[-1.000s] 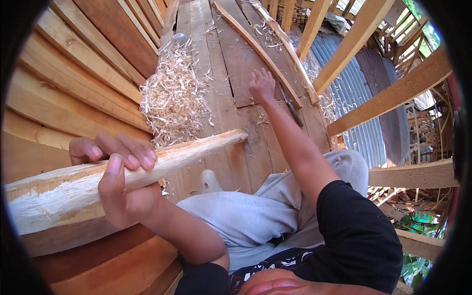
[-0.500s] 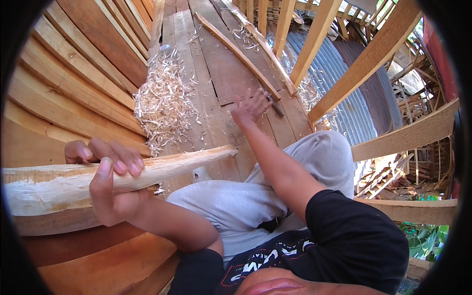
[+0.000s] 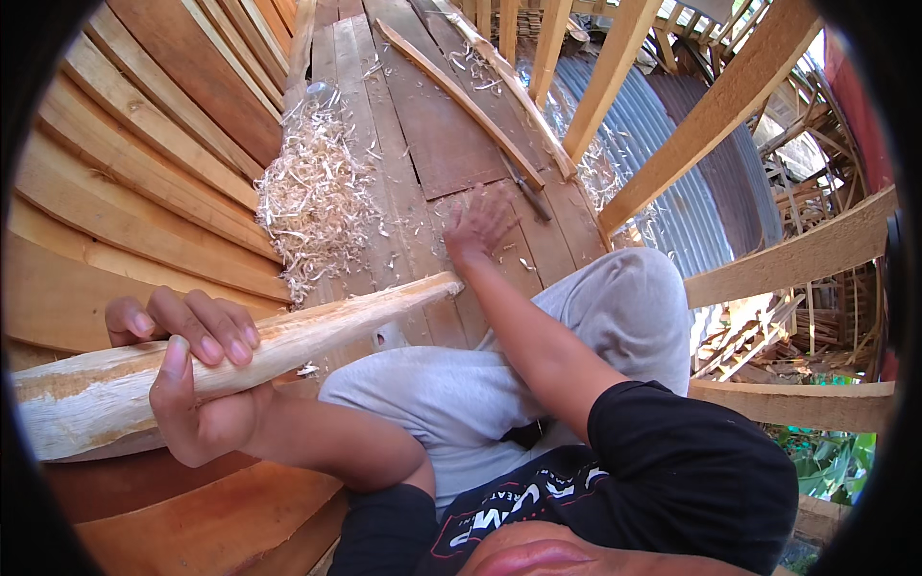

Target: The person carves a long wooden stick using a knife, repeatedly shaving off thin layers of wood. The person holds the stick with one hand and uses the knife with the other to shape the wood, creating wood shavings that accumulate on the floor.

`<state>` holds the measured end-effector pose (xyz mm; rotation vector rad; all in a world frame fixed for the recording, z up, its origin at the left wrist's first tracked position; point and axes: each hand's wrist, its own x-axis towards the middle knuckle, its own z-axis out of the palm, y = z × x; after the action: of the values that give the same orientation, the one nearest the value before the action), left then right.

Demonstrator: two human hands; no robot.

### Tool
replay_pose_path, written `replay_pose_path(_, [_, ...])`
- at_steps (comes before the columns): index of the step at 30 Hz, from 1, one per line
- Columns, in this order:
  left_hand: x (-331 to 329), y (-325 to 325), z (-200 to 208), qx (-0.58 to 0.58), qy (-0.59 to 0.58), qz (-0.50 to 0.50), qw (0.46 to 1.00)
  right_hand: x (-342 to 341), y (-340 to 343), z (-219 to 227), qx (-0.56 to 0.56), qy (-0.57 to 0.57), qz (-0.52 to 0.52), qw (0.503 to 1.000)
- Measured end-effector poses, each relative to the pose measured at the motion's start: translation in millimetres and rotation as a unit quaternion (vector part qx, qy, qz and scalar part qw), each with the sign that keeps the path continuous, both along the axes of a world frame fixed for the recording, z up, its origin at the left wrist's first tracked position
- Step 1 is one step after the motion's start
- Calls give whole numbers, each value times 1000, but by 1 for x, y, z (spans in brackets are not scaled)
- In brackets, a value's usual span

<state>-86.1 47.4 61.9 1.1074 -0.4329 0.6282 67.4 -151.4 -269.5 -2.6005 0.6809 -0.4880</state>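
Note:
A long pale pole of peeled wood (image 3: 317,338) lies across my left side, its tapered end pointing to the right over the floor. My left hand (image 3: 202,365) is closed around it, fingers over the top and thumb on the near side. Farther out, my right hand (image 3: 483,223) hovers over or rests on the floorboards, fingers spread and a little blurred, with nothing seen in it. Just right of those fingers lies a dark, slim tool (image 3: 530,197); its exact kind does not show. It sits beside the end of a long wooden strip (image 3: 461,96).
Curled wood shavings (image 3: 312,197) are heaped against the slatted plank wall (image 3: 163,173) on the left. Upright wooden posts (image 3: 711,125) and rails form a railing on the right, with corrugated metal sheets (image 3: 663,154) beyond. My bent knee (image 3: 634,298) is close to the railing.
My right hand has moved left and nearer, away from the dark tool. My left hand has shifted left, and the pole now slants more, its left part lower.

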Motion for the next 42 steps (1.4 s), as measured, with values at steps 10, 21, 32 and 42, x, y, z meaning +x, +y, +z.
replay_pose_path(10, [-2, -3, 1, 0, 9, -31, 999, -13, -11, -2, 121, -31, 158, 979])
replay_pose_path(21, [-4, 0, 3, 3, 8, -43, 999, -35, -9, -27, 264, -80, 260, 925])
replay_pose_path(32, [-4, 8, 0, 15, 26, -27, 999, -23, -20, -12, 148, 63, 323, 933])
replay_pose_path(42, [-1, 7, -1, 31, 8, -31, 999, 19, -53, -12, 31, 141, 247, 958])
